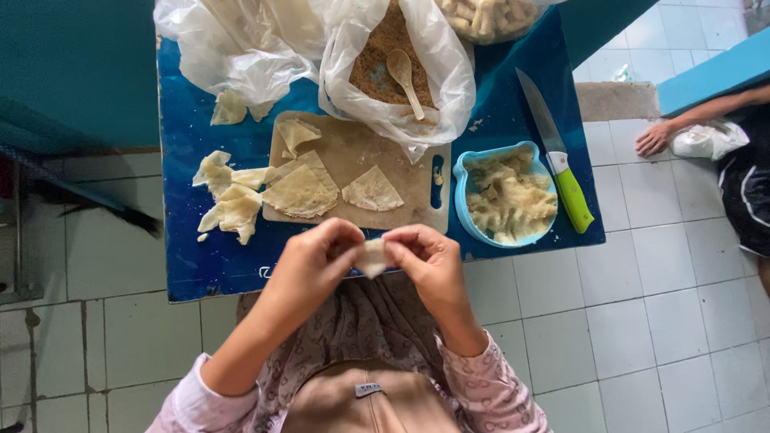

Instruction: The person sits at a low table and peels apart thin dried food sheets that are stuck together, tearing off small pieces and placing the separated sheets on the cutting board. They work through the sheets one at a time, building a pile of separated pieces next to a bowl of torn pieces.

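Both my hands meet over the near edge of a low blue table (192,265), pinching one small pale dough wrapper (372,258) between them. My left hand (314,261) grips its left side and my right hand (425,261) its right side. Beyond them lies a wooden cutting board (353,148) with triangular wrappers (371,191) on it. A light blue bowl (463,172) right of the board holds several folded dumplings (510,200).
A plastic bag with brown filling and a pale spoon (403,76) stands behind the board. Torn wrapper pieces (228,200) lie left of it. A green-handled knife (561,164) rests at the table's right. Another person's hand (654,138) touches the tiled floor at right.
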